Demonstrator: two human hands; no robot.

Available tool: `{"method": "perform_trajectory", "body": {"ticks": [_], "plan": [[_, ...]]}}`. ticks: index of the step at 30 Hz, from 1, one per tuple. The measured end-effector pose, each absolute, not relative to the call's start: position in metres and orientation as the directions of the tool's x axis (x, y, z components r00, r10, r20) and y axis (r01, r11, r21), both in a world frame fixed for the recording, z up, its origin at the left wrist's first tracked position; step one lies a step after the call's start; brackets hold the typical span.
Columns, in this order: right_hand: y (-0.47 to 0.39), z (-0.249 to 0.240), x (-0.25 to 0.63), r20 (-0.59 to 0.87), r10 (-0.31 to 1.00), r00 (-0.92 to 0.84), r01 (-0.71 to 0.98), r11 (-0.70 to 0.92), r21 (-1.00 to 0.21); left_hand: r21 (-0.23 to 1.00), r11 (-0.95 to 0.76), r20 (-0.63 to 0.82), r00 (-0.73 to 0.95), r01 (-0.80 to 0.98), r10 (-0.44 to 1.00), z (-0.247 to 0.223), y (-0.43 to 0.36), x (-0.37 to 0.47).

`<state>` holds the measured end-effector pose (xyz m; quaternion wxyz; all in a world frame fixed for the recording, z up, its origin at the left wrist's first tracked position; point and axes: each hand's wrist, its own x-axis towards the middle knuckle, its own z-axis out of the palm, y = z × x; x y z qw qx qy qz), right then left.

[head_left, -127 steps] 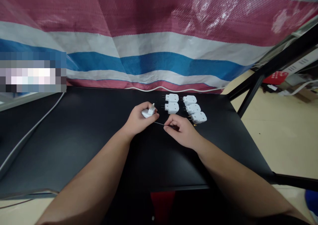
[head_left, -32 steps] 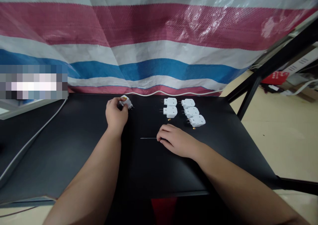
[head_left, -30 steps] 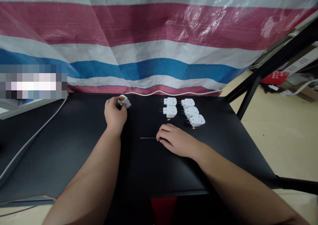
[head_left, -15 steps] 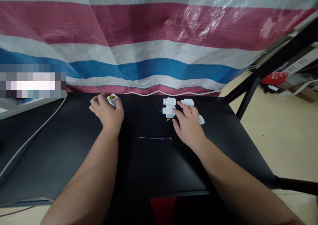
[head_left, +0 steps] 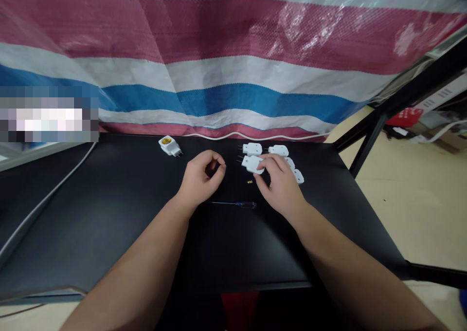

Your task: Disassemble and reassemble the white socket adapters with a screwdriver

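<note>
My right hand (head_left: 280,180) grips a white two-pin plug housing (head_left: 251,164) between thumb and fingers, tilted slightly off the table, its pins pointing left. Close beside it are more white plug housings (head_left: 252,149), (head_left: 278,150), some partly hidden behind my fingers. My left hand (head_left: 202,177) hovers at the middle with its fingers curled and the thumb meeting the fingertips; nothing shows in it. To its upper left lies a white plug-in lamp socket (head_left: 170,146) with a brass-coloured inside. A small brass piece (head_left: 250,182) rests just below the held housing.
A screwdriver (head_left: 233,204) with a clear dark handle lies nearer me on the black table (head_left: 109,214). A white cable (head_left: 233,135) runs along the back edge before a striped plastic sheet (head_left: 226,34). Black metal framing (head_left: 368,131) stands at the right.
My left hand has let go of the lamp socket and moved right, towards the middle. My right hand has closed on the lower plug housing and lifted it into a tilt.
</note>
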<state>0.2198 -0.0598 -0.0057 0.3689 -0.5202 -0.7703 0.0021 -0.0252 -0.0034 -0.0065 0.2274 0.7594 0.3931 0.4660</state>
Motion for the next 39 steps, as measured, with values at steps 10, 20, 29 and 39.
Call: {"method": "perform_trajectory", "body": {"ticks": [10, 20, 29, 39], "plan": [[-0.069, -0.007, 0.208, 0.449, 0.861, -0.239, 0.512, 0.504, -0.695, 0.937, -0.348, 0.269, 0.596, 0.019, 0.757, -0.015, -0.007, -0.021], [-0.068, -0.002, 0.211, 0.472, 0.832, -0.291, 0.540, 0.551, -0.637, 0.889, -0.441, 0.288, 0.597, 0.125, 0.749, -0.016, -0.001, -0.025], [-0.070, -0.006, 0.215, 0.400, 0.865, -0.303, 0.538, 0.502, -0.677, 0.879, -0.447, 0.267, 0.608, 0.164, 0.748, -0.016, 0.000, -0.026], [-0.070, -0.005, 0.213, 0.362, 0.887, -0.289, 0.540, 0.463, -0.703, 0.926, -0.361, 0.223, 0.610, 0.112, 0.760, -0.020, 0.000, -0.026]]}}
